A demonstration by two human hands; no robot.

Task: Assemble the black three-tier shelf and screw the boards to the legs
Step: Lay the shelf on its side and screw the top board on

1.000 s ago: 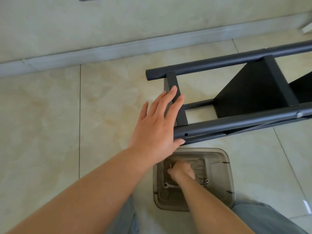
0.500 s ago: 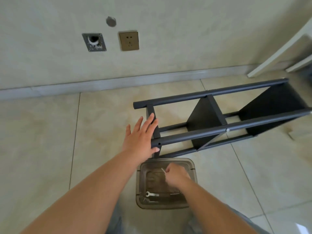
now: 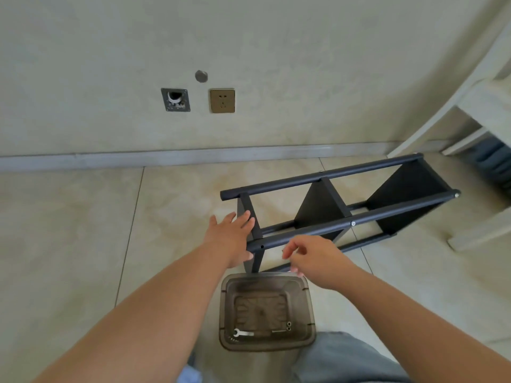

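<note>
Left hand (image 3: 231, 239) flat, fingers straight, bracing end board (image 3: 250, 217). Right hand (image 3: 312, 258) pinching, contents indiscernible. Risk: shelf (image 3: 331, 214) slips on tile, misaligning screw w/ leg hole (image 3: 261, 247).

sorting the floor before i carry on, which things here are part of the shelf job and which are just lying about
Part of the job:
- black shelf on its side, left hand flat against its end
- right hand, fingers curled near the empty screw hole
- brown tray with wrench and small hardware

Just lying about:
- white furniture
- wall socket
</note>
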